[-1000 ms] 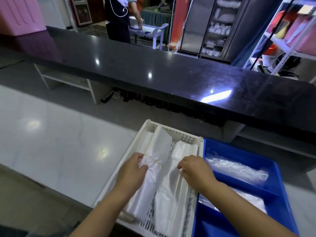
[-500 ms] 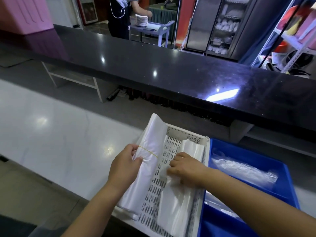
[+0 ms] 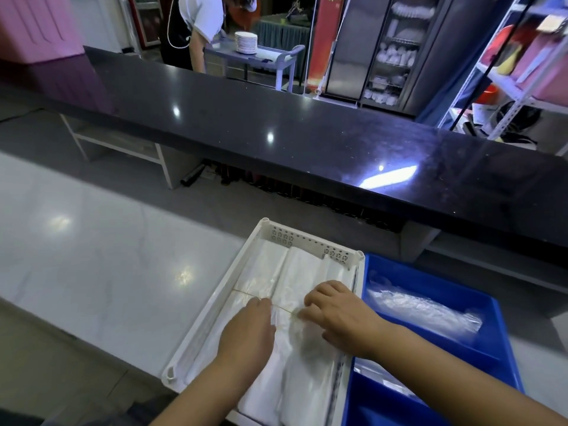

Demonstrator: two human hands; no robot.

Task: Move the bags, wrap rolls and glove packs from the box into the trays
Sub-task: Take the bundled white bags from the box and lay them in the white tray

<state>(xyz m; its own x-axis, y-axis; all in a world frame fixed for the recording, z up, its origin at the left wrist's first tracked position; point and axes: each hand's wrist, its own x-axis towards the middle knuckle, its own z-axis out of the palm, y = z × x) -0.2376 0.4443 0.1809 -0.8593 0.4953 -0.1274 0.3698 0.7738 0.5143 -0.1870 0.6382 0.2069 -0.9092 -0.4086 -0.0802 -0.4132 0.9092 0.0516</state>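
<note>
Your bag bundles [image 3: 302,272] lie flat in the white tray [image 3: 307,242], side by side, long axis running near to far with their ends toward the tray's far wall; a rubber band [image 3: 246,292] crosses them. Your left hand [image 3: 246,336] rests palm down on the left bundle, fingers flat and pointing far. Your right hand [image 3: 338,315] sits on the middle bundle with fingers bent, tips down; whether it pinches the plastic, you cannot tell. Touching the tray's right side is a blue tray [image 3: 436,338] holding clear plastic packs [image 3: 424,312]. Beyond stands a black counter [image 3: 307,142], and behind it a person [image 3: 196,23] at a cart with plates [image 3: 246,43].
</note>
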